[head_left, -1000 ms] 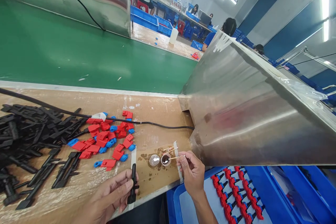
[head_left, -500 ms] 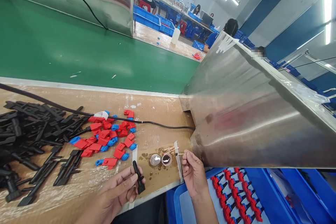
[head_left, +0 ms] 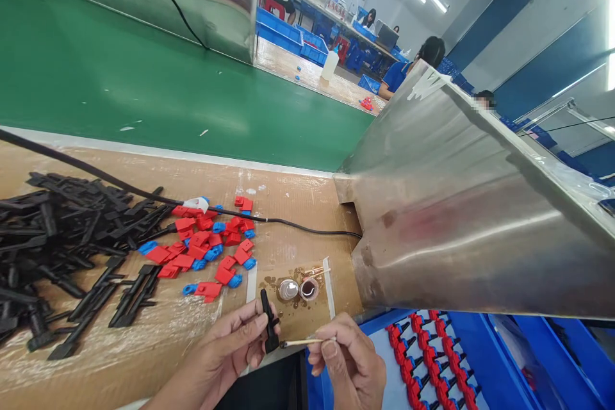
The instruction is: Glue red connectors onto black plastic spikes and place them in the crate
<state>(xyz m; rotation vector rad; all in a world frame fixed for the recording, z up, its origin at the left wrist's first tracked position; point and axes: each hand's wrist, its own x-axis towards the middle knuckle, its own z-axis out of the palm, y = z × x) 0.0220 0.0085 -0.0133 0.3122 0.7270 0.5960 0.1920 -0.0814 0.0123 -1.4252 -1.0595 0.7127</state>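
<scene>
My left hand [head_left: 233, 344] pinches a black plastic part [head_left: 270, 327] upright between thumb and fingers, over the table's front edge. Held in my right hand [head_left: 350, 359] is a cotton swab [head_left: 302, 341] with a dark tip. That tip points left and lies at or very near the lower end of the black part; contact cannot be made out. Just beyond my hands are a small clear cup [head_left: 289, 289] and a small cup of dark liquid [head_left: 309, 290], with wet spots around them. More thin sticks [head_left: 314, 271] lie behind the cups.
Black parts [head_left: 77, 224] are heaped on the left, beside scattered red-and-blue pieces [head_left: 199, 240]. A black cable [head_left: 283, 224] crosses the table. On the right stands a metal panel [head_left: 456, 218]; below it, a blue bin [head_left: 375, 323] holds rows of assembled pieces. Several people work beyond.
My right hand has moved left and down from beside the cups, bringing the swab to the black part. My left hand still holds the part. The camera view has shifted slightly.
</scene>
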